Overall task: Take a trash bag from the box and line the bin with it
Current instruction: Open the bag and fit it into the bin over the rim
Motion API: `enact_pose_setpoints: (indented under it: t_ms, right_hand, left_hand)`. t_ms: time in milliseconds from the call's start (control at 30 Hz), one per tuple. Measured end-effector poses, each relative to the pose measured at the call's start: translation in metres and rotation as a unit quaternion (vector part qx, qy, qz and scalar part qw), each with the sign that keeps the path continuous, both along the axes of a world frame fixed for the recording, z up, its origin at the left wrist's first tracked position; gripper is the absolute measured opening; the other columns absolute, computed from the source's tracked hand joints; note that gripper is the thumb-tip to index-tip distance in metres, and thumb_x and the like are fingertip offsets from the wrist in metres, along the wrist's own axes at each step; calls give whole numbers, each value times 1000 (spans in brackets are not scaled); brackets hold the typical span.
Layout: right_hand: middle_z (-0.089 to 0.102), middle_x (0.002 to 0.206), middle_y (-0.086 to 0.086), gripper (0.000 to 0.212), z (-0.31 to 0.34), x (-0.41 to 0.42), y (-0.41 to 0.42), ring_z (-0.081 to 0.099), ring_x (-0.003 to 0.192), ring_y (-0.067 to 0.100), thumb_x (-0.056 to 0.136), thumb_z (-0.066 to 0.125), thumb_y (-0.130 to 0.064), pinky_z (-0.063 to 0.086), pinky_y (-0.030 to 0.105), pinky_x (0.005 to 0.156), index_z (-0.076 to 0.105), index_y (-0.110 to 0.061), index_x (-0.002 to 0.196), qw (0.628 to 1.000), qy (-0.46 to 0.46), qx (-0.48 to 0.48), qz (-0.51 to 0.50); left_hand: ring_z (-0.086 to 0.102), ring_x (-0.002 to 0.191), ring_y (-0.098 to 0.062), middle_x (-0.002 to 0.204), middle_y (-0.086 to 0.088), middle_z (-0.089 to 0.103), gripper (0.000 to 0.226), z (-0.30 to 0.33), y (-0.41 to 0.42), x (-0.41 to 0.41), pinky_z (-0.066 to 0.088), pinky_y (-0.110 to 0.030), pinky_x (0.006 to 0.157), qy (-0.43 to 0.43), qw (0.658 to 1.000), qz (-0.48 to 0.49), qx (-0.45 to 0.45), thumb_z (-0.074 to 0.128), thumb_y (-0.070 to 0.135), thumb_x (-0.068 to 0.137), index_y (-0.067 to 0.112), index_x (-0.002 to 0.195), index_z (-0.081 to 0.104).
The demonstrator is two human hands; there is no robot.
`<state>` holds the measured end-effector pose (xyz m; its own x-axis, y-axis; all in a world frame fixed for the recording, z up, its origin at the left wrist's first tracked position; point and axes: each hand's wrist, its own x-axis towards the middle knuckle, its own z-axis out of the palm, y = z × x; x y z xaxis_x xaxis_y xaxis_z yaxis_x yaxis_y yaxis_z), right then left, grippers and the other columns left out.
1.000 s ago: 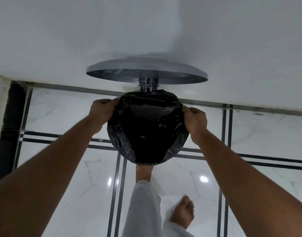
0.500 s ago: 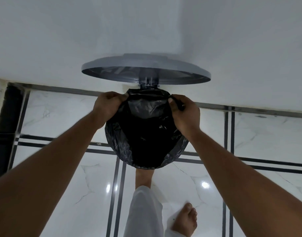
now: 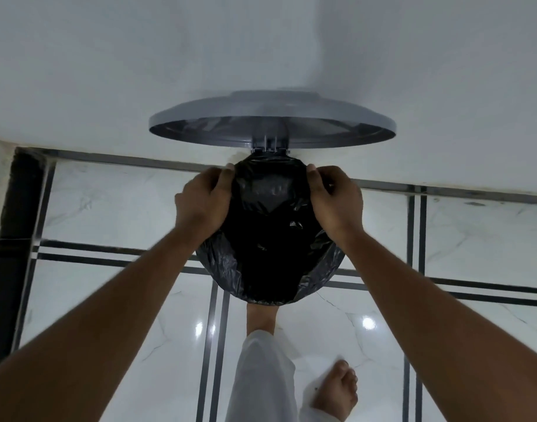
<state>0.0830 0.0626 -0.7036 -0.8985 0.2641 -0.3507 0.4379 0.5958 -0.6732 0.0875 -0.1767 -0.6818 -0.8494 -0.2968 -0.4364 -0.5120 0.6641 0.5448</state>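
A black trash bag [image 3: 270,245] covers the mouth of a round bin seen from above, its edge folded over the near rim. The bin's grey lid [image 3: 271,117] stands raised on its hinge behind it. My left hand [image 3: 205,201] pinches the bag's edge at the far left of the rim. My right hand [image 3: 335,197] pinches it at the far right, close to the hinge. The bin's body is hidden under the bag. No box is in view.
The bin stands against a white wall [image 3: 261,41] on glossy white marble floor [image 3: 109,208] with dark inlay stripes. One foot [image 3: 262,318] rests at the bin's base, the other foot [image 3: 337,388] is lower right. A dark strip [image 3: 14,239] runs down the left.
Both hands have slid along the rim from its sides toward the back near the hinge, drawing the bag's edge with them. The lid stays raised.
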Motion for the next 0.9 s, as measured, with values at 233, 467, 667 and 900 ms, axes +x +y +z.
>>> enact_pose_setpoints:
  t_ms: [233,467,667,900]
  right_hand:
    - [71,108,2,41,-3,0,-4,64,117,29,110,57,-55,51,41,98,80,-22,111,999,13,32,-5]
    - [65,149,5,48,9,25,0,56,138,33,111,57,-52,47,53,117,67,-25,149,999,24,41,-6]
    - [73,144,-5,54,-2,34,0,65,133,28,116,31,-57,52,54,114,62,-33,153,999,30,21,31]
    - [78,133,-8,57,-20,37,2,72,121,24,117,23,-54,59,56,104,59,-32,155,998,54,-20,7]
  left_hand:
    - [62,129,-41,132,-14,73,54,-12,-11,-18,46,-54,113,-44,997,52,-24,43,59,110,19,122,78]
    - [55,111,-37,118,-14,61,28,15,9,39,44,-49,92,174,972,22,-155,59,34,107,9,118,64]
    - [65,105,-32,120,-8,69,28,-1,62,84,52,-47,90,147,946,-270,-97,55,38,109,16,121,69]
    - [19,165,-39,182,-10,15,99,-85,60,31,15,-54,132,-144,944,-285,-88,49,77,101,23,176,14]
